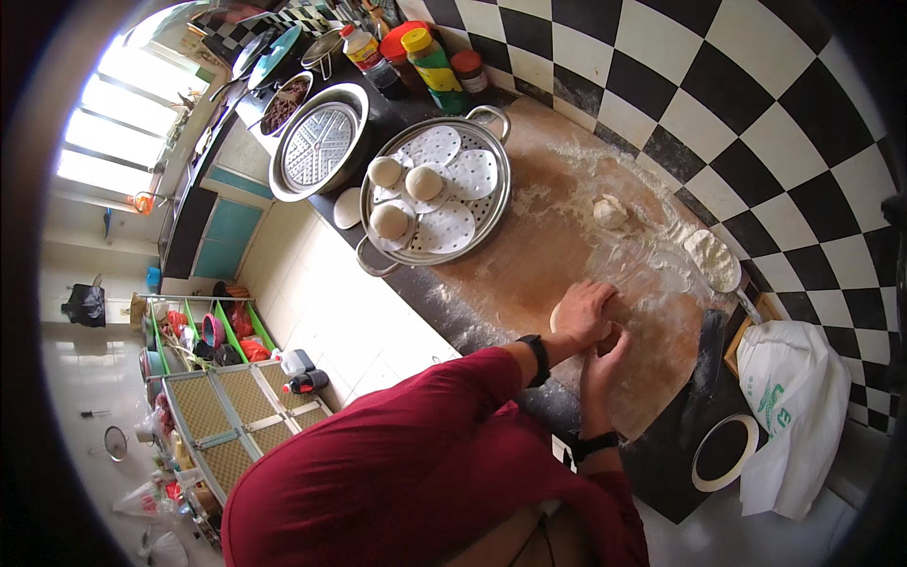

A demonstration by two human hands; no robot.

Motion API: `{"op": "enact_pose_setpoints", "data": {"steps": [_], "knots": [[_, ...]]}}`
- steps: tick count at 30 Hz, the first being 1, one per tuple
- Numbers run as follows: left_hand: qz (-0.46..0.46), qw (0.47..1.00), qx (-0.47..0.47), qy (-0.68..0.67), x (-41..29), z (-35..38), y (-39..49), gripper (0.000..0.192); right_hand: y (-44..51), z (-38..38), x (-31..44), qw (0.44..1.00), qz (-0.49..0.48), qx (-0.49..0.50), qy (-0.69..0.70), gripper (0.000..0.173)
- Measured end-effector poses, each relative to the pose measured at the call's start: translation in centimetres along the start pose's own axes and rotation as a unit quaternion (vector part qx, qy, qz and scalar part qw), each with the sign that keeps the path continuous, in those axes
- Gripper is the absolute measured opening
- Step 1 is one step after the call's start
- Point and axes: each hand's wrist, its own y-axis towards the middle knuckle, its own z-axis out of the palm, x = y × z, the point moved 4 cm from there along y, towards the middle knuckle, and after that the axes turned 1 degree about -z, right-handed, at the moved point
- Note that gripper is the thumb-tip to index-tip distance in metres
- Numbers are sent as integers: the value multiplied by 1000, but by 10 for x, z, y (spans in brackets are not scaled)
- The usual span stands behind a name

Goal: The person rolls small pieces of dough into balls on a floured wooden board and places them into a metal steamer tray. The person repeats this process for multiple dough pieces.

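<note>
My left hand [585,312] is cupped over a piece of pale dough [555,319] on the floured wooden board [545,234]; only the dough's edge shows. Close beside it, my right hand [604,358] has its thumb and fingers near the same dough, and its grip is partly hidden. Another folded lump of dough [610,212] lies farther up the board. At the upper left of the board stands a two-handled steel steamer tray [504,186], with perforated paper liners [446,227] and round dough buns [424,183] on some of them.
A flour scoop [712,261] holding flour lies by the tiled wall. Near it are a dark flat bar [707,347], a white plastic bag [793,411] and a roll of tape [724,452]. A steel basin [283,170], bottles [432,71] and a bowl of dark filling [286,105] stand beyond the steamer.
</note>
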Motion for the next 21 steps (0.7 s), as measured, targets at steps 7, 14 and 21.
{"op": "enact_pose_setpoints", "data": {"steps": [7, 14, 21], "knots": [[-295, 941, 82, -142, 18, 15, 22, 40, 23, -8, 9, 987, -56, 113, -101, 28], [-3, 1000, 4, 13, 5, -9, -11, 31, -14, 0, -1, 999, 20, 30, 13, 27], [-327, 931, 124, -102, 14, 5, 23, 38, 23, 5, 0, 991, 24, 129, 5, 27]]}}
